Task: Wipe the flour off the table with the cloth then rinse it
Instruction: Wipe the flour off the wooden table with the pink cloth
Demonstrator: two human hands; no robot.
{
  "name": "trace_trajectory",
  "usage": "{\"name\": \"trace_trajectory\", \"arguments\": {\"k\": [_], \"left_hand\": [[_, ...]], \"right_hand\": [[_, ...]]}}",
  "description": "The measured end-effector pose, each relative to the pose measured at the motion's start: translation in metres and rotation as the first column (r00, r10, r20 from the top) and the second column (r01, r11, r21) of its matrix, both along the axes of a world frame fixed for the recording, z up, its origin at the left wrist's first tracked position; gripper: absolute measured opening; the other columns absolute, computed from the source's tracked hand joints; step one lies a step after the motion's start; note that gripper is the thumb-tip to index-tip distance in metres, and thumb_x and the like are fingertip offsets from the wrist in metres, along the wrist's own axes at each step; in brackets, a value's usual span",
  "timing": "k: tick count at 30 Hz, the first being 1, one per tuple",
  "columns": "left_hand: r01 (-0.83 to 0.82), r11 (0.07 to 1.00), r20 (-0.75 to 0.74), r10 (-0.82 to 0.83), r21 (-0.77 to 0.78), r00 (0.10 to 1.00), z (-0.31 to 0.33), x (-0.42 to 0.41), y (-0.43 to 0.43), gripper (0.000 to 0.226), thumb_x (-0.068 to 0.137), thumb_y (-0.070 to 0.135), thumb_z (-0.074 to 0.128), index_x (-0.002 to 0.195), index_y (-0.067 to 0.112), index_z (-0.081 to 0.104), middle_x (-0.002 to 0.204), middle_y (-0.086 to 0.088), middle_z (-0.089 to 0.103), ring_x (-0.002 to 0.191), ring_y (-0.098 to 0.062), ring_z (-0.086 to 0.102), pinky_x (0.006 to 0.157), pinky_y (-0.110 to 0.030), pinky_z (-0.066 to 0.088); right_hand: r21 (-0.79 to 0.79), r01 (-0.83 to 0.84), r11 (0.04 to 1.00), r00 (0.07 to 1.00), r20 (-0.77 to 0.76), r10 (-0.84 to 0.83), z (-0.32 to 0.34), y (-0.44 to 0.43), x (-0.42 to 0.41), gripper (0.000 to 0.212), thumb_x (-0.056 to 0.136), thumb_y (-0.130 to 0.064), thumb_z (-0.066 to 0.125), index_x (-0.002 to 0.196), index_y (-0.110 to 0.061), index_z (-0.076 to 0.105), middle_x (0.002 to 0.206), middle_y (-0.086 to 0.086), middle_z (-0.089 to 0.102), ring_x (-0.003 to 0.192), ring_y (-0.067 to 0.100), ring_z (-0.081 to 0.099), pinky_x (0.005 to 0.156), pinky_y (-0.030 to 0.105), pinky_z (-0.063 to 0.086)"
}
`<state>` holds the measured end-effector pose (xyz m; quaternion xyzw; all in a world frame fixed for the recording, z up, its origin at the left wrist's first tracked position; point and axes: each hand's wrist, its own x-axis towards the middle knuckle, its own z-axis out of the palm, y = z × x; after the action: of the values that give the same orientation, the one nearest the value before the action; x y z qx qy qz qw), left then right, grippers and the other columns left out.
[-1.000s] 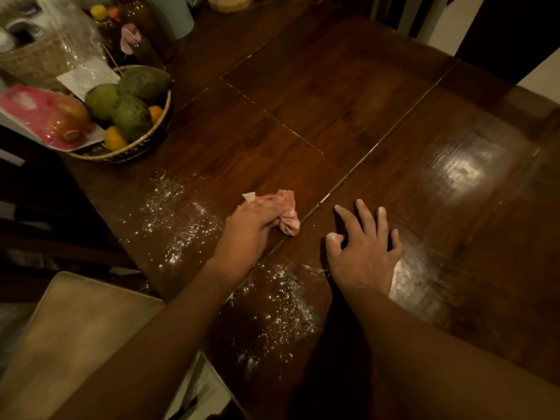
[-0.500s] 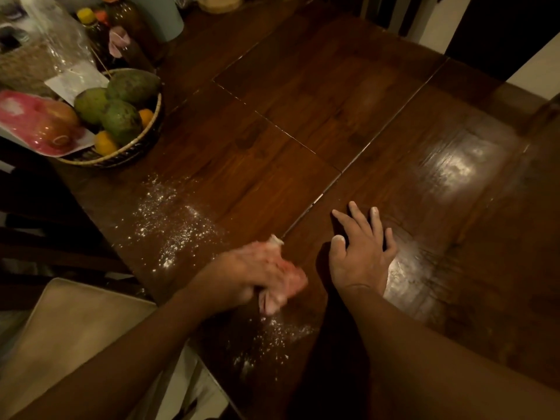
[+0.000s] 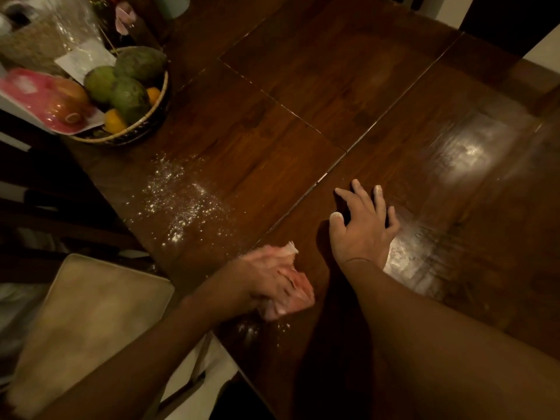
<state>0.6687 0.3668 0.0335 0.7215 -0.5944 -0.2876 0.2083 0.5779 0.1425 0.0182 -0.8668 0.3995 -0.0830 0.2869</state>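
My left hand (image 3: 266,277) grips a crumpled pink cloth (image 3: 295,294) and presses it on the dark wooden table (image 3: 318,95) near the front edge. A small trace of white flour (image 3: 251,328) lies just below the cloth at the edge. A larger scatter of flour (image 3: 178,204) lies further left and back on the table. My right hand (image 3: 362,228) rests flat on the table to the right of the cloth, fingers spread, with flour on the thumb tip.
A woven basket (image 3: 151,125) with green and orange fruit stands at the back left, with a pink packet (image 3: 39,98) and bottles behind it. A beige chair cushion (image 3: 85,322) sits below the table's left edge. A glossy streaked patch (image 3: 424,256) lies right of my right hand.
My left hand has dragged the cloth toward the front edge through the near flour patch, which has shrunk to a small trace. My right hand has stayed in place.
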Motion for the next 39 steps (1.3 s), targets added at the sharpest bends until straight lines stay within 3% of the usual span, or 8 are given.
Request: {"name": "trace_trajectory", "arguments": {"k": [6,11,16,21,25,27,32,39], "left_hand": [[-0.636,0.769,0.085,0.640,-0.070,0.764,0.001,-0.037,-0.024,0.038,0.088,0.018,0.047,0.115,0.032,0.071,0.131,0.009,0.063,0.136,-0.018,0.047,0.115,-0.056,0.028],[-0.175,0.968,-0.023,0.173,-0.180,0.985,0.009,-0.100,-0.017,0.026,0.087,0.018,0.052,0.098,0.025,0.074,0.119,0.009,0.069,0.128,-0.021,0.054,0.121,-0.045,0.020],[0.135,0.991,-0.021,-0.135,0.003,0.991,0.011,-0.095,0.028,0.027,0.084,0.031,0.062,0.107,0.021,0.071,0.137,-0.009,0.059,0.138,-0.023,0.041,0.118,-0.043,0.027],[-0.360,0.925,-0.039,0.358,-0.121,0.933,0.000,-0.037,0.068,0.023,0.091,0.026,0.056,0.107,0.037,0.068,0.132,0.006,0.063,0.135,-0.022,0.048,0.111,-0.057,0.036],[-0.862,0.505,0.120,0.860,-0.052,0.497,-0.001,-0.078,0.037,0.052,0.091,0.000,0.047,0.125,0.036,0.062,0.145,0.005,0.052,0.143,-0.021,0.035,0.116,-0.055,0.029],[-0.869,0.494,0.147,0.860,0.004,0.489,0.005,-0.117,0.025,0.049,0.097,0.009,0.043,0.130,0.043,0.054,0.153,0.015,0.035,0.147,-0.017,0.020,0.119,-0.050,0.024],[-0.576,0.817,0.073,0.575,-0.001,0.815,0.001,-0.118,0.062,0.048,0.097,0.018,0.034,0.138,0.037,0.051,0.151,0.018,0.039,0.148,-0.016,0.023,0.119,-0.049,0.028],[-0.850,0.524,0.244,0.832,-0.053,0.498,0.004,0.002,0.036,0.032,0.101,0.023,0.046,0.132,0.026,0.056,0.144,-0.007,0.050,0.140,-0.034,0.036,0.107,-0.049,0.044]], "right_hand": [[0.036,-0.029,0.999,0.999,-0.022,0.030,0.002,-0.002,-0.001,0.055,0.082,-0.050,0.044,0.136,-0.044,0.051,0.162,-0.016,0.029,0.154,0.013,0.004,0.122,0.050,0.004],[-0.009,-0.305,0.952,0.947,-0.104,0.303,0.006,-0.005,-0.016,0.061,0.085,-0.048,0.040,0.146,-0.044,0.040,0.166,-0.012,0.019,0.155,0.016,0.001,0.122,0.052,0.001],[-0.046,-0.558,0.829,0.827,-0.120,0.550,0.000,0.005,-0.046,0.059,0.093,-0.046,0.033,0.152,-0.043,0.033,0.166,-0.015,0.016,0.155,0.011,0.000,0.123,0.048,0.000],[-0.089,-0.549,0.831,0.829,-0.183,0.528,-0.002,0.033,-0.072,0.063,0.094,-0.050,0.035,0.156,-0.043,0.022,0.167,-0.015,0.010,0.155,0.012,-0.004,0.123,0.051,-0.002],[-0.126,-0.533,0.837,0.835,-0.240,0.495,-0.002,0.041,-0.072,0.067,0.092,-0.053,0.034,0.157,-0.042,0.019,0.168,-0.013,0.008,0.155,0.014,-0.005,0.123,0.054,0.000],[-0.135,-0.529,0.838,0.836,-0.251,0.487,-0.001,0.041,-0.071,0.068,0.090,-0.054,0.033,0.156,-0.041,0.020,0.168,-0.013,0.010,0.155,0.015,-0.003,0.123,0.054,0.002],[-0.150,-0.537,0.830,0.830,-0.273,0.487,0.000,0.041,-0.070,0.067,0.091,-0.053,0.034,0.155,-0.041,0.021,0.168,-0.012,0.012,0.155,0.016,-0.002,0.122,0.055,0.004],[-0.133,-0.518,0.845,0.839,-0.270,0.472,0.005,0.042,-0.068,0.065,0.091,-0.054,0.033,0.154,-0.042,0.024,0.167,-0.012,0.013,0.155,0.014,-0.002,0.122,0.054,0.002]]}}
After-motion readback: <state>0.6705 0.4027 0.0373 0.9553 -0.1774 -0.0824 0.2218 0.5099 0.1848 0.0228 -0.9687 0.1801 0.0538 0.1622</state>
